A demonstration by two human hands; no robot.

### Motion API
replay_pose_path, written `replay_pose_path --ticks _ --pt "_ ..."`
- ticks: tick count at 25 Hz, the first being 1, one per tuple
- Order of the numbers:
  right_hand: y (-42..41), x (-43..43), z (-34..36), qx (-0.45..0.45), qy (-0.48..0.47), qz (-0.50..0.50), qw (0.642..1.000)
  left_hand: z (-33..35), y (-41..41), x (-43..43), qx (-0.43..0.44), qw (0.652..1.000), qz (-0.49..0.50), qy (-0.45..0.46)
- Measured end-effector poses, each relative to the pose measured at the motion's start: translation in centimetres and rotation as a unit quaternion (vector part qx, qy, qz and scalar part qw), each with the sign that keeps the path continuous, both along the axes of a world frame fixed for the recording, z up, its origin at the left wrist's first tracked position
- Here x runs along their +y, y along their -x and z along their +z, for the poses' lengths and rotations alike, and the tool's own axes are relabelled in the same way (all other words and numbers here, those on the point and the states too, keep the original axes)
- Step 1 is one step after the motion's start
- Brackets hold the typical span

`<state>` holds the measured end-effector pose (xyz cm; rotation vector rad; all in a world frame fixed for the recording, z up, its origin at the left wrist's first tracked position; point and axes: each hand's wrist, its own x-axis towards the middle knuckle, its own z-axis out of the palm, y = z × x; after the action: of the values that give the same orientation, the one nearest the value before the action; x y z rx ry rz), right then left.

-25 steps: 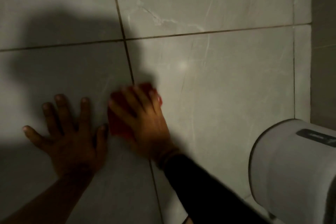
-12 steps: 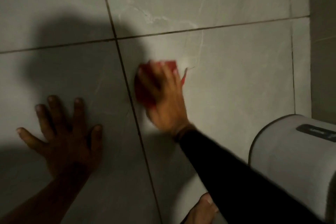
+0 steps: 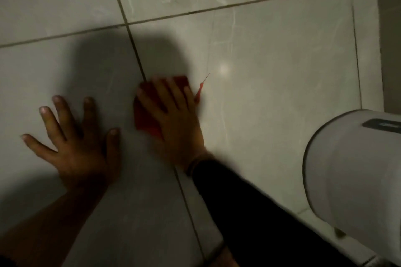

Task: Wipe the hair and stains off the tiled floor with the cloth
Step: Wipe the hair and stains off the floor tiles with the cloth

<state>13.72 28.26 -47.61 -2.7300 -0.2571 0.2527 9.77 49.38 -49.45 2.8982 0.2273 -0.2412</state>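
Note:
A red cloth [image 3: 144, 115] lies flat on the pale grey tiled floor [image 3: 271, 54], just right of a dark grout line. My right hand [image 3: 175, 119], in a black sleeve, presses down on the cloth with fingers spread over it; a loose red thread sticks out to the right. My left hand [image 3: 73, 141] rests flat on the tile to the left, fingers apart, holding nothing. The room is dim and no hair or stains are distinguishable.
A white rounded appliance or bin [image 3: 355, 171] with a dark label stands at the right edge, near a grey wall [image 3: 390, 28]. My shadow covers the tiles around both hands. A bare foot or knee [image 3: 225, 258] shows at the bottom edge.
My right hand has pulled the cloth back toward me and leftward, closer to the grout line, after reaching farther out half a second ago. The left hand has stayed planted.

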Motion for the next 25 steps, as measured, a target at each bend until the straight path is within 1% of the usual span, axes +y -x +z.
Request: replay_pose_path --ticks 1,2,3,4,6,8,9,10,11,12,13,14,15,16,17,18,19,20,21,23,24,25 --pt "4.5 -0.7 0.7 0.038 0.000 0.028 0.999 0.0 -0.1 0.0 -0.007 1.000 -0.004 -0.003" --pt "8.2 -2.6 1.4 0.060 -0.001 0.028 0.998 -0.2 -0.3 0.1 -0.006 1.000 -0.009 -0.010" --pt "10.6 -5.1 1.8 0.060 0.005 0.007 0.998 -0.3 -0.4 0.3 0.000 1.000 -0.011 -0.019" --pt "11.6 -7.9 1.9 0.063 0.014 -0.035 0.997 -0.4 -0.4 0.4 0.008 1.000 -0.012 -0.027" --pt "9.6 -12.3 1.8 0.083 0.017 -0.175 0.981 -0.4 -0.4 0.4 0.021 0.999 -0.016 -0.035" --pt "3.7 -14.1 1.7 0.059 -0.005 -0.307 0.950 0.1 -0.8 0.0 0.061 0.997 -0.019 -0.035" --pt "0.8 -13.9 1.6 0.056 -0.022 -0.333 0.941 0.7 -1.0 0.0 0.096 0.994 -0.026 -0.046" --pt "-1.7 -13.1 1.7 0.070 -0.040 -0.325 0.942 1.5 -1.4 -0.1 0.141 0.987 -0.031 -0.065" --pt "-3.5 -11.9 1.8 0.087 -0.066 -0.294 0.950 2.7 -2.1 -0.1 0.195 0.977 -0.024 -0.076" --pt "-4.2 -10.6 2.3 0.110 -0.120 -0.279 0.946 4.3 -2.8 -0.5 0.248 0.966 -0.010 -0.076" --pt "-3.8 -9.2 3.7 0.142 -0.205 -0.296 0.922 6.3 -3.5 -1.6 0.292 0.955 0.008 -0.053" --pt "-2.7 -7.6 5.5 0.190 -0.313 -0.349 0.863 8.4 -4.3 -3.0 0.323 0.946 0.030 0.002" --pt "-0.9 -6.4 7.8 0.254 -0.414 -0.416 0.769 10.8 -4.8 -4.8 0.344 0.933 0.059 0.084" --pt "1.1 -5.7 10.9 0.281 -0.492 -0.477 0.672 13.8 -5.2 -7.3 0.357 0.912 0.094 0.177" --pt "3.2 -5.5 14.5 0.276 -0.541 -0.518 0.603 17.0 -5.1 -10.1 0.371 0.877 0.142 0.269" --pt "5.4 -5.7 17.8 0.265 -0.567 -0.544 0.559 20.4 -4.7 -12.7 0.394 0.831 0.193 0.341" --pt "7.4 -6.5 21.2 0.247 -0.582 -0.572 0.522 24.0 -4.3 -15.4 0.430 0.790 0.219 0.379" --pt "9.3 -7.7 24.4 0.222 -0.594 -0.606 0.480 27.3 -3.8 -18.0 0.465 0.763 0.211 0.396" --pt "11.2 -9.2 27.5 0.198 -0.600 -0.636 0.442 30.1 -3.1 -20.3 0.489 0.756 0.172 0.399" --pt "14.6 -12.1 32.8 0.159 -0.604 -0.684 0.376 34.5 -1.4 -23.9 0.499 0.770 0.055 0.394" --pt "16.1 -14.1 35.2 0.124 -0.617 -0.698 0.342 36.5 -0.7 -26.1 0.500 0.773 -0.009 0.390" --pt "17.4 -16.2 37.4 0.085 -0.629 -0.706 0.315 38.4 0.0 -28.4 0.503 0.773 -0.069 0.381"
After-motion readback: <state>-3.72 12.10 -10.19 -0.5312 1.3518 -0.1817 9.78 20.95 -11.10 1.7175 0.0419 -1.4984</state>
